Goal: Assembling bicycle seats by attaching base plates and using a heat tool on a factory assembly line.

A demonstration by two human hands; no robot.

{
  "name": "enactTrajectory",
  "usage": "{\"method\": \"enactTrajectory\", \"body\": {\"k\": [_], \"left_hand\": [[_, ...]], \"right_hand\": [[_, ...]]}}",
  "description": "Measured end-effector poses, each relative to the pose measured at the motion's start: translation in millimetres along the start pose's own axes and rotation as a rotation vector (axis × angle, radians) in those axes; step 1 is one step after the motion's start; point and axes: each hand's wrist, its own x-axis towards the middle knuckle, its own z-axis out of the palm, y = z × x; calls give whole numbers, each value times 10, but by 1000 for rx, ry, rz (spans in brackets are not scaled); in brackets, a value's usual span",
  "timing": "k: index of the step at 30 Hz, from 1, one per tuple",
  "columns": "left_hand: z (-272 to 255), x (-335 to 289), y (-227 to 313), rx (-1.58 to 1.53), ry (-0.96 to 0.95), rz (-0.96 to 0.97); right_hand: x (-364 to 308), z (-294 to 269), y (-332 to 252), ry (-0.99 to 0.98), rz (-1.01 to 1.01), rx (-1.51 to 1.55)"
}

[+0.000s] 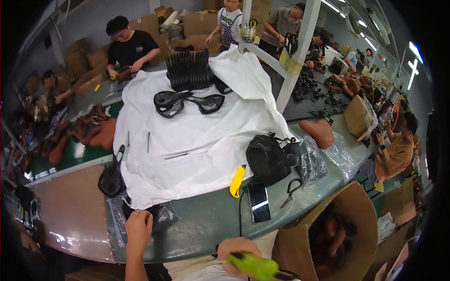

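My left hand [139, 227] is at the front left corner of the white cloth [211, 136], its fingers curled together. Whatever they grip is hidden. Under it lies a black item in clear plastic [165, 218]. Low in front of me, my right hand [234, 250] is wrapped round a bright green and black hand-held tool [255, 266], blurred by motion. Left of the cloth rests a black saddle-shaped shell [111, 180]. Two similar black shells [208, 104] lie farther back on the cloth, before a row of stacked black shells [189, 70].
A yellow utility knife [237, 181], a phone [258, 202], snips [291, 192] and a black bag [267, 161] lie to the right. A brown saddle [317, 133] sits beyond them. An open carton [293, 243] stands at lower right. Several people work around the tables.
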Motion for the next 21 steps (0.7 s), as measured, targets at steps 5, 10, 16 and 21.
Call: {"method": "enactTrajectory", "body": {"k": [5,10,16,21], "left_hand": [[281,25,-518,382,-149,-53],[199,19,-518,294,-60,-11],[153,-283,245,-16,-138,94],[521,-716,580,-241,-396,430]], "right_hand": [[-410,151,753,270,483,-549],[-520,103,950,307,509,-529],[-398,101,809,161,546,-670],[-245,331,545,-246,255,-1078]]}}
